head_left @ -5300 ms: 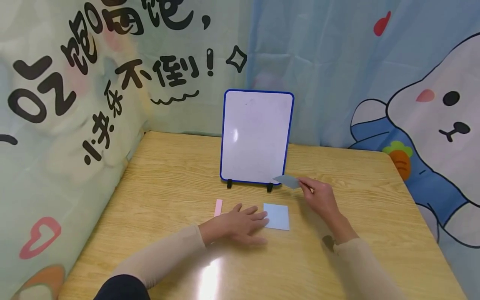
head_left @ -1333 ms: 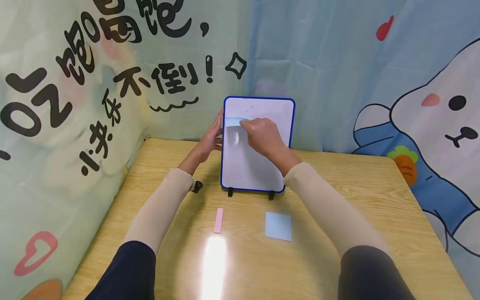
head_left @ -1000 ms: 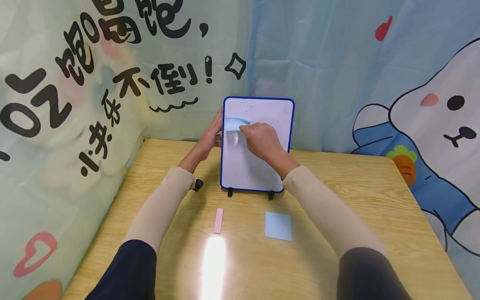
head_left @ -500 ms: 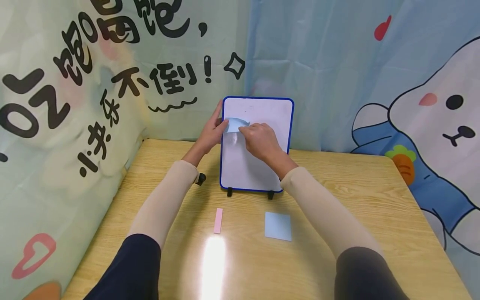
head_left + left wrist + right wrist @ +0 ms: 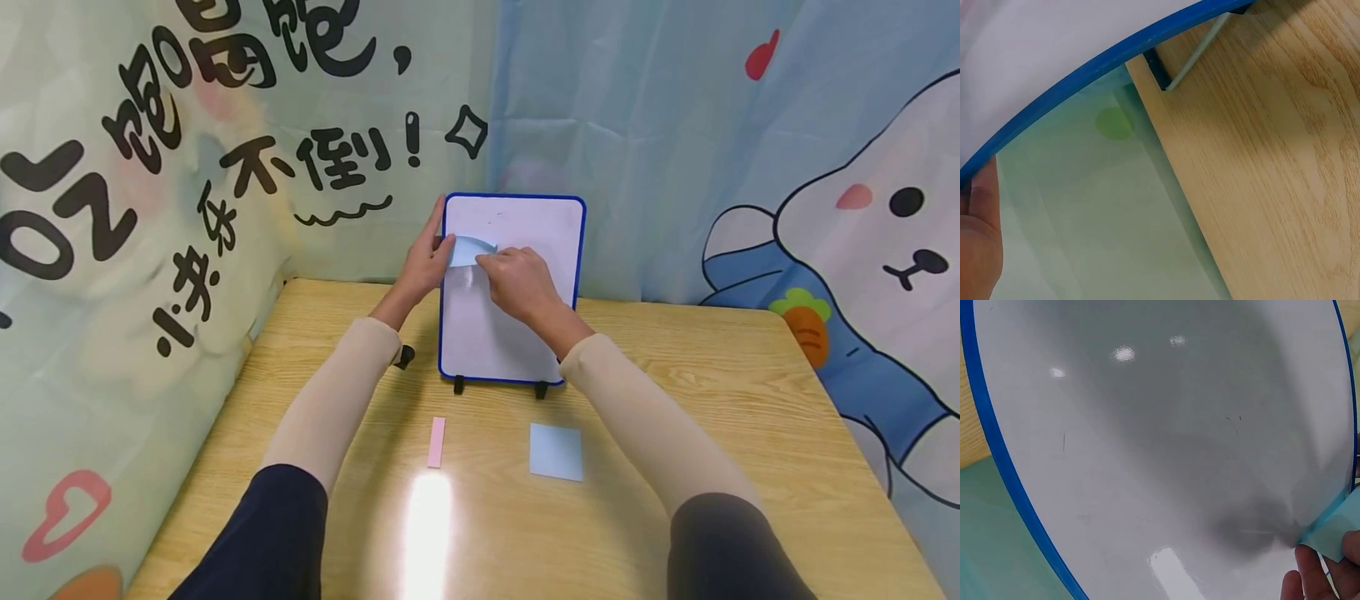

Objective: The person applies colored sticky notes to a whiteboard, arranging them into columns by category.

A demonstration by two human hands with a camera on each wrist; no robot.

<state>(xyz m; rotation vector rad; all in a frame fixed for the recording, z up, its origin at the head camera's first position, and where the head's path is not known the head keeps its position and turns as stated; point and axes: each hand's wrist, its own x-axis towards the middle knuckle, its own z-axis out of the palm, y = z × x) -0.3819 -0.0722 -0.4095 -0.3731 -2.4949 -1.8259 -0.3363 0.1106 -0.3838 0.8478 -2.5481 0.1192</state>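
A whiteboard [image 5: 480,346] with a blue frame stands upright on the table. Against its upper left part is a light blue sticky note [image 5: 467,252], its top edge bowed away from the board. My right hand [image 5: 521,282] pinches the note's lower right corner between thumb and fingers, as the right wrist view shows up close on the note [image 5: 1334,532]. On the other side my left hand [image 5: 424,267] grips the board's left edge, thumb over the note's left end. In the left wrist view, part of the left hand [image 5: 980,240] shows beside the blue rim.
Black feet [image 5: 459,385] support the whiteboard. In front of it lie a narrow pink paper strip [image 5: 437,442] and a blue square of paper [image 5: 556,452] on the wooden table [image 5: 712,400]. Printed curtains [image 5: 622,150] hang close behind and at the left.
From the table area the right hand has brought the blue note up to the board. My left hand has left the tabletop for the board's edge, its thumb lately moving onto the note.
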